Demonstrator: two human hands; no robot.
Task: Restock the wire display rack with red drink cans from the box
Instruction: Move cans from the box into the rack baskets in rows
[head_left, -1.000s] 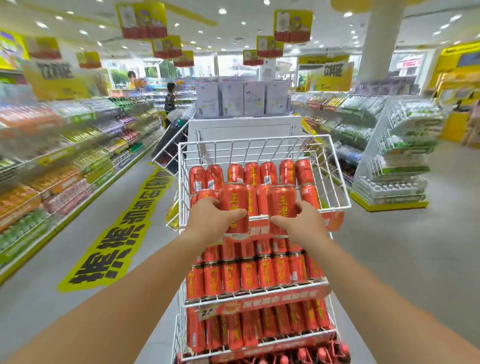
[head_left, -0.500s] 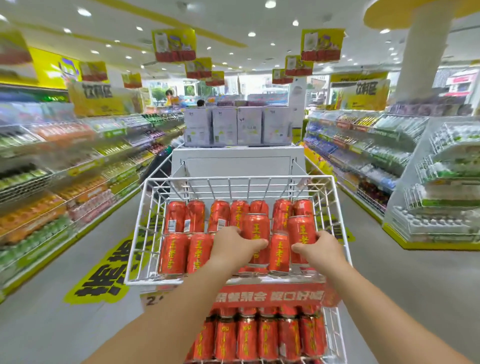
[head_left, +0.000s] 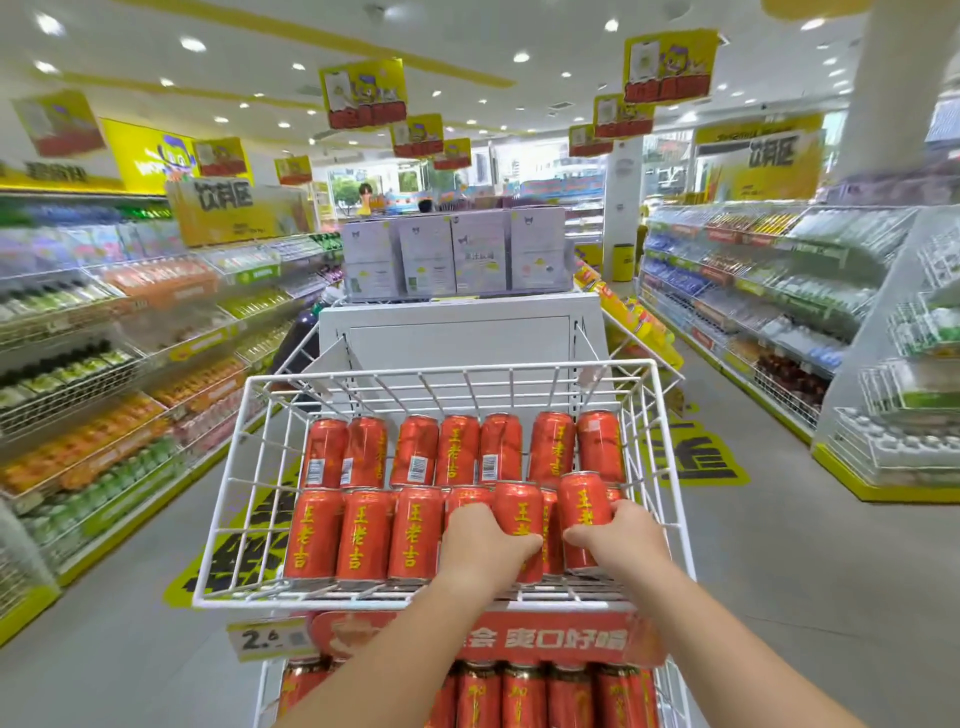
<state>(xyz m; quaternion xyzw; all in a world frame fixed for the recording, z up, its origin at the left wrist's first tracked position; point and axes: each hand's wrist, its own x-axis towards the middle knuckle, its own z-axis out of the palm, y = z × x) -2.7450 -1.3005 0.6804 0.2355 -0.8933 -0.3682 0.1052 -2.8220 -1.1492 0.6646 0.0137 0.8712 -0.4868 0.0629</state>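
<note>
The white wire display rack (head_left: 235, 483) stands right in front of me, its top basket holding two rows of red drink cans with yellow lettering. My left hand (head_left: 480, 543) grips one red can (head_left: 519, 512) in the front row. My right hand (head_left: 621, 538) grips another red can (head_left: 584, 506) beside it, at the basket's front right. Both cans stand upright and a little higher than the front-row cans (head_left: 358, 535) to their left. A lower tier of red cans (head_left: 524, 696) shows beneath a red price strip (head_left: 561, 639). The box is not in view.
Stocked drink shelves (head_left: 104, 374) line the aisle on my left and more shelving (head_left: 769, 312) runs along the right. A white cabinet (head_left: 460, 338) topped with pale cartons (head_left: 452, 254) stands behind the rack. A person (head_left: 365, 197) is far down the aisle.
My view has closed in on the top basket. Both hands have lowered their cans from above the front rail into the front row at the basket's right side.
</note>
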